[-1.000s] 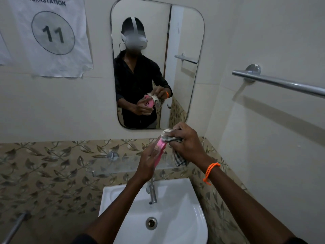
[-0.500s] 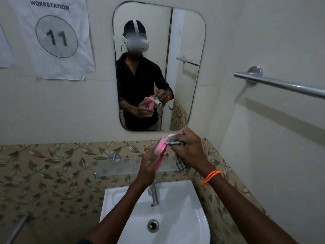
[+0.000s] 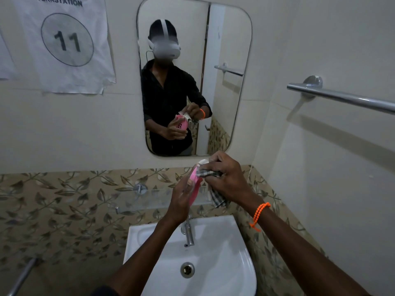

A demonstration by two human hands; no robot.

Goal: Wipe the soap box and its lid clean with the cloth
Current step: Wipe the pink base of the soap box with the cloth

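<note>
A paper sign [image 3: 64,43] reading "WORKSTATION 11" hangs on the wall at upper left, beside a rounded mirror [image 3: 226,50] that reflects the person holding the pink piece. Below the mirror, a glass shelf [image 3: 147,199] runs along the leaf-patterned tile band. In front of that shelf, above the white washbasin [image 3: 213,274] and its chrome tap [image 3: 188,233], the left hand [image 3: 181,201] grips a pink soap box piece [image 3: 194,189] upright on edge; whether it is the box or its lid cannot be told. Touching its right face, the right hand [image 3: 228,180] clutches a checked cloth [image 3: 208,174] bunched against the pink plastic, a tail hanging under the palm. An orange bead bracelet [image 3: 259,214] circles that wrist. A chrome towel bar [image 3: 342,97] crosses the right wall.
</note>
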